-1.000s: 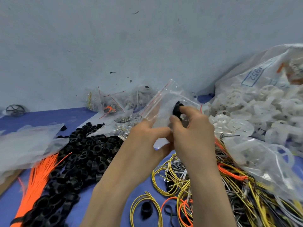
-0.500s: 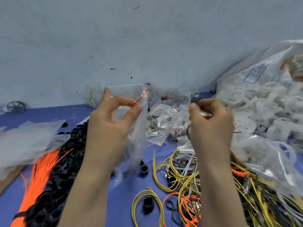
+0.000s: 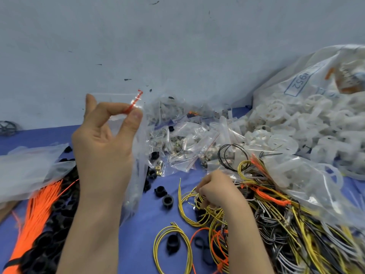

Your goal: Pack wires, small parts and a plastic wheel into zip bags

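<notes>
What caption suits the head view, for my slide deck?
Left hand holds a zip bag up while right hand reaches into yellow wires.

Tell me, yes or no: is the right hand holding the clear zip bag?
No: the left hand pinches the clear zip bag by its red-striped top, while the right hand reaches into the yellow wires.

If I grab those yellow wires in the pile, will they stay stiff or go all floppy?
Probably floppy: the yellow wires lie in loose curls and loops. They look thin, so likely light. They are tangled with grey and orange wires under the right hand, so neighbours may get dragged along.
</notes>
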`<act>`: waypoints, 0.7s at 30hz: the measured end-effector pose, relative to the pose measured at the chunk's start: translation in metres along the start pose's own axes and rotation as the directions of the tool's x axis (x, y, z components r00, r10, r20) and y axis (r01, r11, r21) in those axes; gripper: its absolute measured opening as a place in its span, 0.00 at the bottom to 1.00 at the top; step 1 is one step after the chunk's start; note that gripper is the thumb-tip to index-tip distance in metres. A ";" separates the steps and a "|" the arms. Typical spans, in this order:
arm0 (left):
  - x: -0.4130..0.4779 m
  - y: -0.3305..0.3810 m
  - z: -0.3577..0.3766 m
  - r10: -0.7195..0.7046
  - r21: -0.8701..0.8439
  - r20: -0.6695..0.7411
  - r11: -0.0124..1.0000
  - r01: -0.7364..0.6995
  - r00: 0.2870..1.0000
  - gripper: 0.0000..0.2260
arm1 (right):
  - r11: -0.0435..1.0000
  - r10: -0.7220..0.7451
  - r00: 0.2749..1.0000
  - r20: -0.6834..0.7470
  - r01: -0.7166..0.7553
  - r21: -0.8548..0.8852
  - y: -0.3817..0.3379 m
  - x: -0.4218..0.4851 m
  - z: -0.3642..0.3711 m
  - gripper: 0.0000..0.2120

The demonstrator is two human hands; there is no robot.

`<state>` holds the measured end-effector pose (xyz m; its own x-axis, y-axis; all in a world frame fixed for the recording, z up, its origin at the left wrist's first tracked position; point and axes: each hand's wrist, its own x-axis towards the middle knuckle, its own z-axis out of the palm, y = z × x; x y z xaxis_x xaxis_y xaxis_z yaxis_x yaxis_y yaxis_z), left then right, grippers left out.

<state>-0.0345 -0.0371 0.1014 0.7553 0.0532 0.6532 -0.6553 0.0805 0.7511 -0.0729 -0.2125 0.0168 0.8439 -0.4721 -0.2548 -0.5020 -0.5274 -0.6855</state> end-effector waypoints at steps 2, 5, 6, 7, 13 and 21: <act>0.000 0.001 0.002 0.010 -0.017 0.000 1.000 -0.010 1.000 0.10 | 1.000 -0.012 1.000 -0.011 0.012 -0.023 -0.003 0.003 0.002 0.09; 0.001 0.002 0.005 0.040 -0.070 0.000 0.997 -0.040 0.999 0.12 | 0.985 -0.040 0.997 0.068 0.050 -0.165 -0.014 -0.001 0.014 0.07; 0.001 0.001 0.006 0.042 -0.086 -0.005 0.995 -0.042 0.999 0.11 | 0.964 -0.034 0.995 0.090 0.057 -0.260 -0.018 -0.004 0.020 0.10; 0.001 0.001 0.006 0.039 -0.099 -0.004 0.994 -0.039 0.999 0.11 | 0.931 -0.031 0.995 0.096 0.064 -0.360 -0.022 -0.006 0.027 0.14; 0.002 0.003 0.004 0.059 -0.140 0.004 0.989 -0.058 0.998 0.13 | 0.860 -0.053 0.987 0.153 0.123 -0.495 -0.030 -0.012 0.051 0.15; 0.001 0.011 0.008 0.125 -0.186 0.045 0.976 -0.115 0.991 0.10 | 0.718 -0.310 0.892 -0.329 0.447 0.533 -0.040 -0.073 -0.044 0.11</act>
<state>-0.0409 -0.0439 0.1111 0.6659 0.0183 0.7458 -0.7240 0.2572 0.6401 -0.1225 -0.1883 0.0928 0.8459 -0.4902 0.2099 0.1172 -0.2131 -0.9700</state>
